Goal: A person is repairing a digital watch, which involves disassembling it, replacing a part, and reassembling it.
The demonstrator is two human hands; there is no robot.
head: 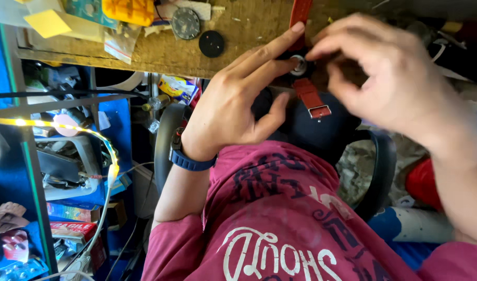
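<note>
Bench [249, 31]: a worn wooden board across the top of the view, its near edge rough and scuffed.
Shirt [280, 218]: maroon with pale lettering, filling the lower middle.
Right hand [389, 78]: blurred, fingers curled in toward the watch; whether the fingertips actually pinch anything I cannot tell.
Left hand [238, 99]: index and middle fingers stretched out flat onto the watch, thumb tucked beneath, pressing it against the bench edge (a blue wristwatch [189, 156] sits on this wrist).
Watch [301, 65]: at the bench's near edge between both hands; a small round silver-ringed case on a red leather strap, one end running up over the bench, the other hanging down with a metal buckle.
Dial [186, 23]: grey, round, lying loose on the bench.
Disc [211, 43]: black, just beside the dial.
</note>
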